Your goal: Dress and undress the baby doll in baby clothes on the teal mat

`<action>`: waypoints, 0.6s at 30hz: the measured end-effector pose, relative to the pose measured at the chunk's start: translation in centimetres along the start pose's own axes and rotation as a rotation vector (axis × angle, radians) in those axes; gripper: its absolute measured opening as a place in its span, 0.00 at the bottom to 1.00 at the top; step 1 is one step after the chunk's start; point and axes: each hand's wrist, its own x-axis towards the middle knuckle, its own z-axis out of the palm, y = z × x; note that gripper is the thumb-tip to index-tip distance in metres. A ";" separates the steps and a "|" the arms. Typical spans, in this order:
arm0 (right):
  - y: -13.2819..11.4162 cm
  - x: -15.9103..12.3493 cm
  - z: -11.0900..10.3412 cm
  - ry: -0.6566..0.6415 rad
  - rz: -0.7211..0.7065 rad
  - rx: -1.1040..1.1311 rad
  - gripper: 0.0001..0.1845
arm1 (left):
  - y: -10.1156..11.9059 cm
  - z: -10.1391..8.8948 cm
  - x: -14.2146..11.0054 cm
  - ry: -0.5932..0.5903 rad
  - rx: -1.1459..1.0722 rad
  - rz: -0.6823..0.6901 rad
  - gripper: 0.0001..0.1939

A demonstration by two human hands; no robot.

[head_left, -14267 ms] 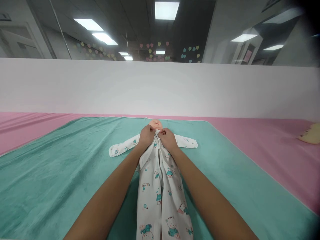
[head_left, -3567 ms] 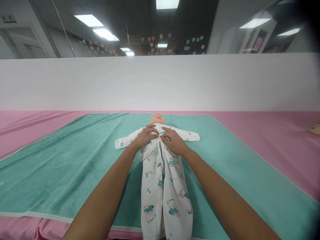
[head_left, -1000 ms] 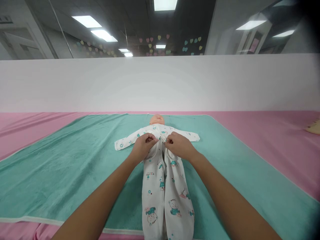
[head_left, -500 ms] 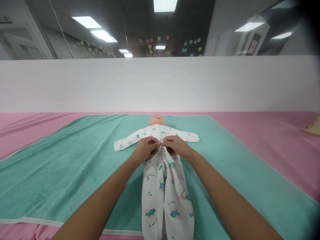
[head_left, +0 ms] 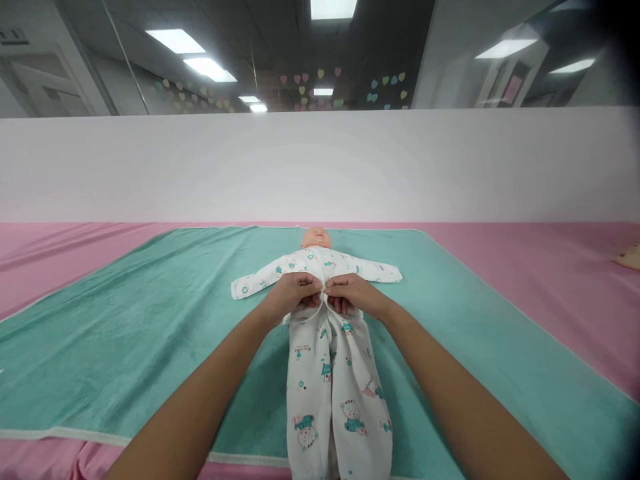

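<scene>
A baby doll [head_left: 316,237] lies on its back, head away from me, dressed in white baby clothes [head_left: 307,373] printed with teal and pink animals. Both sleeves stretch out sideways and the legs run toward me. At the middle of the front, my left hand [head_left: 296,293] pinches one edge of the opening between thumb and fingers. My right hand [head_left: 354,293] pinches the facing edge, its fingertips almost touching the left ones. Whether a button or snap sits between the fingertips is too small to tell.
Under the doll spreads a teal blanket [head_left: 150,347] with a white border, over a pink sheet [head_left: 540,280]. Behind stands a low white wall [head_left: 320,167] with dark glass above it. A beige object [head_left: 629,257] shows at the far right edge.
The whole view has shifted very slightly. Both hands stay pinched at the same spot on the front of the clothes, with the fingers moved only a little.
</scene>
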 end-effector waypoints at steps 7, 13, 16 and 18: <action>0.6 0.2 -0.1 0.023 -0.016 0.081 0.14 | -0.3 0.2 0.1 0.028 -0.008 0.026 0.11; 0.5 0.1 -0.3 -0.037 -0.034 0.068 0.14 | -0.6 0.2 0.2 0.028 -0.023 0.032 0.12; 0.4 0.1 -0.2 -0.045 -0.026 0.042 0.13 | -0.6 0.2 0.2 0.037 -0.018 0.037 0.12; 0.3 0.0 -0.1 -0.031 -0.026 0.029 0.12 | -0.5 0.4 0.1 0.040 -0.001 0.041 0.11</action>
